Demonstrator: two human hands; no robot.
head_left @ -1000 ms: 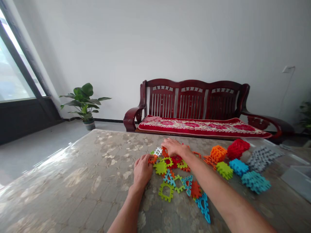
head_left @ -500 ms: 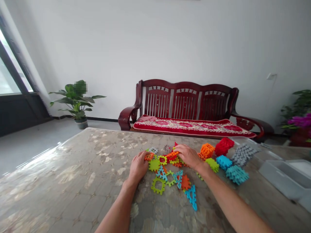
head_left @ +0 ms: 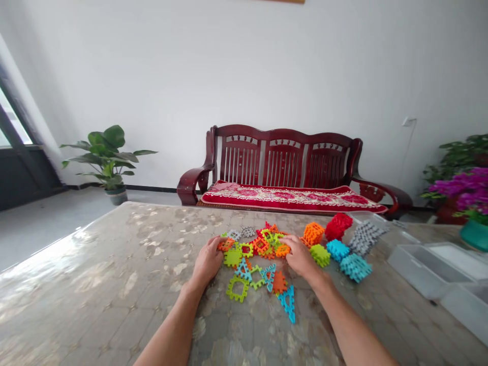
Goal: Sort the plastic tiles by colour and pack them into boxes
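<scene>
Toothed plastic pieces in green, blue, orange, red and grey lie in a loose heap on the patterned table. My left hand [head_left: 209,259] is at the heap's left edge, its fingers closed on an orange piece [head_left: 226,244]. At the right side of the heap, the fingers of my right hand [head_left: 298,254] are closed by a light green piece and an orange piece [head_left: 282,250]; what they grip is too small to make out. Nearer me lie a green square frame [head_left: 237,288] and a blue triangle [head_left: 288,304].
Sorted stacks stand right of my right hand: orange [head_left: 313,234], red [head_left: 338,226], green [head_left: 319,255], blue [head_left: 337,250], teal [head_left: 355,267] and grey [head_left: 366,238]. Clear plastic boxes [head_left: 423,269] are at the table's right. A wooden bench [head_left: 285,162] stands beyond.
My right hand has let go of the orange piece it held over the heap and has moved slightly nearer me. My left hand keeps its orange piece. The view has turned a little right.
</scene>
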